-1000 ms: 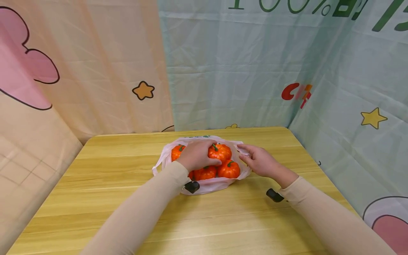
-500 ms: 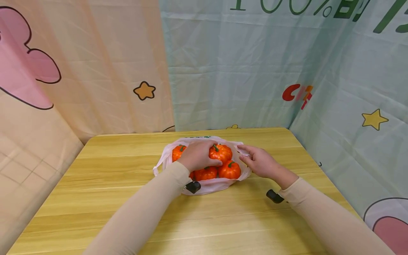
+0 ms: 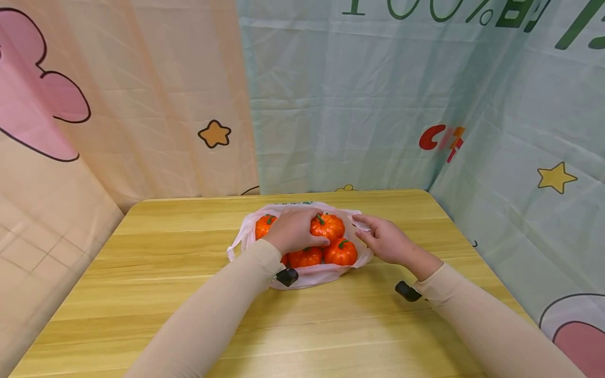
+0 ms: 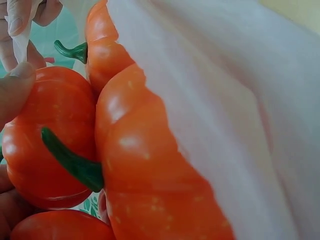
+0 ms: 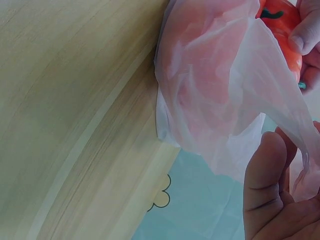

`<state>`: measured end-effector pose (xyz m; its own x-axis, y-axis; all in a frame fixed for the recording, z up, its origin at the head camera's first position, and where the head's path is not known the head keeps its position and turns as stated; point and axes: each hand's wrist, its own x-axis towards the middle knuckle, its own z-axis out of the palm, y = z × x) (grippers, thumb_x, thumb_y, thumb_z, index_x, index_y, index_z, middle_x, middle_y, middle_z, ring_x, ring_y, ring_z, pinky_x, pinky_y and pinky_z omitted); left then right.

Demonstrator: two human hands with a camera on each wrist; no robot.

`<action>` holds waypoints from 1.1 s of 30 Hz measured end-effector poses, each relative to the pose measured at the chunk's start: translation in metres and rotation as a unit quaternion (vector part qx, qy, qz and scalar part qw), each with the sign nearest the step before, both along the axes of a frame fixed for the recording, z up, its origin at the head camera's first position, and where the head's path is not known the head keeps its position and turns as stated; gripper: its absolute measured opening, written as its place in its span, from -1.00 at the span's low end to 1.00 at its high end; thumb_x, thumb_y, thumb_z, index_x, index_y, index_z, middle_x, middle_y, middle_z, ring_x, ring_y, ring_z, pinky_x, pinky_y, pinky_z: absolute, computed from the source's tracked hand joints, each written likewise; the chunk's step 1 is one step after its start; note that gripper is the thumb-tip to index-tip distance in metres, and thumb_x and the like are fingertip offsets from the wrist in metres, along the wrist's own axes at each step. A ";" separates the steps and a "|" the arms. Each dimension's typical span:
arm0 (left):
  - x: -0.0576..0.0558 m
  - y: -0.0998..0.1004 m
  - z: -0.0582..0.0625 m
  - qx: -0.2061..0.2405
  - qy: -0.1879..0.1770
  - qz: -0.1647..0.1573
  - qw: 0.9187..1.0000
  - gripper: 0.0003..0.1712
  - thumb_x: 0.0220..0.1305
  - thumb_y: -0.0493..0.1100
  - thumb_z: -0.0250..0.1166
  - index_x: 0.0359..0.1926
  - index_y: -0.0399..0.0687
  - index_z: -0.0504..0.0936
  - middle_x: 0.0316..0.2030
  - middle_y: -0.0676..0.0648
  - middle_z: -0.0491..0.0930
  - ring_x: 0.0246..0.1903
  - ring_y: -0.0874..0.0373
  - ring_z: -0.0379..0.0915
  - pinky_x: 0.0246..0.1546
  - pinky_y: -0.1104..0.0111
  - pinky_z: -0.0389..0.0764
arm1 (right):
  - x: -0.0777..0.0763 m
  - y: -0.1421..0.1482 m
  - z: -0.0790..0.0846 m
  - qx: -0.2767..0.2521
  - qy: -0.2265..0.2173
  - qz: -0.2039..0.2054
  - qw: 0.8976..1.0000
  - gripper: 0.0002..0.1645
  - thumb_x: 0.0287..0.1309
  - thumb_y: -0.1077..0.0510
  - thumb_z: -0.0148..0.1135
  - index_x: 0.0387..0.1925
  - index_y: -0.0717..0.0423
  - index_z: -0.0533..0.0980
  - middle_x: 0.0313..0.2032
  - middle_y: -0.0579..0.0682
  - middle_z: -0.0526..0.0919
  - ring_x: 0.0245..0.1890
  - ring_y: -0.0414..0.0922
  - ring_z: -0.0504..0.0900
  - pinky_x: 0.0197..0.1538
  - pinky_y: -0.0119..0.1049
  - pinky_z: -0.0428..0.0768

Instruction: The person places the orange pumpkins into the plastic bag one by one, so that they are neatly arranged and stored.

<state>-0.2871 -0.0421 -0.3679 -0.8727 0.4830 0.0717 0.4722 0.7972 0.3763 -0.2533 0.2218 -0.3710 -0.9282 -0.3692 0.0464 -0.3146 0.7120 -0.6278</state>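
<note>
A thin whitish plastic bag [image 3: 302, 277] lies open on the table, with several small orange pumpkins inside. My left hand [image 3: 293, 231] reaches into it and grips the upper pumpkin [image 3: 327, 227], whose green stem points up. In the left wrist view, thumb and fingers press on opposite sides of that pumpkin [image 4: 50, 125]. Another pumpkin [image 3: 340, 252] sits just in front, and one more [image 3: 266, 226] shows at the left, partly behind my hand. At the bag's right side, my right hand [image 3: 389, 239] holds its edge; the right wrist view shows the stretched plastic [image 5: 280, 85] running into those fingers.
The wooden table [image 3: 142, 273] extends around the bag on all sides. Printed fabric curtains [image 3: 331, 115] hang close behind the table's far edge and along both sides. A dark wrist device [image 3: 407, 290] sits below each hand.
</note>
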 end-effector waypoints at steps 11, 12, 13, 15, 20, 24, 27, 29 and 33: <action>0.000 -0.001 0.004 0.017 -0.020 -0.004 1.000 -0.21 0.18 0.28 0.53 0.37 0.16 0.55 0.15 0.08 0.66 0.14 0.05 0.53 0.33 0.11 0.54 | 0.002 0.001 0.004 0.002 0.017 -0.004 1.000 -0.39 0.55 0.12 0.16 0.51 0.21 0.37 -0.71 -0.13 0.34 -0.73 -0.16 0.31 -0.61 -0.35 0.44; -0.001 -0.001 0.005 0.020 -0.024 -0.004 1.000 -0.21 0.18 0.28 0.54 0.36 0.15 0.55 0.15 0.08 0.66 0.14 0.06 0.53 0.32 0.12 0.54 | 0.002 0.001 0.005 0.003 0.017 -0.004 1.000 -0.39 0.55 0.12 0.16 0.51 0.21 0.37 -0.71 -0.13 0.34 -0.73 -0.16 0.31 -0.61 -0.35 0.44; -0.001 -0.001 0.006 0.023 -0.029 -0.005 0.999 -0.21 0.17 0.27 0.55 0.36 0.14 0.56 0.14 0.08 0.66 0.14 0.05 0.53 0.32 0.12 0.55 | 0.002 0.001 0.005 0.003 0.017 -0.005 1.000 -0.39 0.55 0.12 0.16 0.51 0.21 0.37 -0.71 -0.13 0.35 -0.73 -0.16 0.31 -0.61 -0.35 0.44; -0.001 -0.001 0.007 0.027 -0.038 -0.006 0.999 -0.20 0.16 0.26 0.56 0.36 0.12 0.55 0.15 0.07 0.66 0.14 0.05 0.53 0.32 0.13 0.55 | 0.003 0.001 0.006 0.003 0.017 -0.006 1.000 -0.39 0.54 0.12 0.17 0.51 0.20 0.37 -0.71 -0.12 0.35 -0.73 -0.16 0.32 -0.62 -0.35 0.44; -0.002 -0.001 0.010 0.014 -0.047 -0.011 0.999 -0.18 0.18 0.27 0.54 0.38 0.10 0.54 0.16 0.06 0.65 0.16 0.04 0.53 0.35 0.12 0.53 | 0.003 0.002 0.008 -0.010 0.020 -0.008 1.000 -0.40 0.55 0.13 0.17 0.49 0.20 0.38 -0.69 -0.10 0.40 -0.73 -0.16 0.33 -0.62 -0.35 0.45; -0.002 -0.002 0.012 -0.003 -0.038 -0.014 0.999 -0.17 0.19 0.29 0.52 0.39 0.10 0.53 0.21 0.07 0.63 0.21 0.02 0.50 0.38 0.11 0.51 | 0.004 0.001 0.009 -0.019 0.018 -0.012 1.000 -0.42 0.55 0.13 0.16 0.48 0.19 0.38 -0.63 -0.07 0.47 -0.72 -0.14 0.35 -0.63 -0.34 0.47; -0.001 -0.003 0.013 -0.012 -0.035 -0.014 0.999 -0.14 0.20 0.30 0.51 0.43 0.09 0.51 0.29 0.05 0.60 0.28 -0.01 0.47 0.44 0.07 0.44 | 0.005 0.001 0.010 -0.018 0.016 -0.015 1.000 -0.43 0.55 0.14 0.16 0.48 0.17 0.39 -0.60 -0.05 0.50 -0.71 -0.14 0.36 -0.63 -0.33 0.48; 0.000 -0.004 0.015 -0.017 -0.032 -0.012 0.999 -0.11 0.20 0.30 0.51 0.45 0.07 0.49 0.33 0.03 0.58 0.32 -0.04 0.45 0.48 0.04 0.39 | 0.005 0.001 0.011 -0.018 0.015 -0.016 1.000 -0.43 0.55 0.14 0.16 0.48 0.17 0.39 -0.58 -0.04 0.51 -0.71 -0.14 0.37 -0.63 -0.32 0.49; 0.001 -0.004 0.017 -0.022 -0.026 -0.010 0.999 -0.06 0.20 0.29 0.50 0.50 0.05 0.44 0.43 -0.03 0.50 0.43 -0.10 0.38 0.56 -0.02 0.28 | 0.006 0.001 0.011 -0.019 0.012 -0.016 1.000 -0.43 0.55 0.14 0.16 0.48 0.17 0.39 -0.60 -0.05 0.50 -0.72 -0.14 0.36 -0.63 -0.32 0.48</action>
<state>-0.2858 -0.0465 -0.3504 -0.8647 0.5022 0.0052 0.4691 0.8040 0.3655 -0.2471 0.2232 -0.3598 -0.9382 -0.3362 0.0824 -0.3070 0.6984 -0.6466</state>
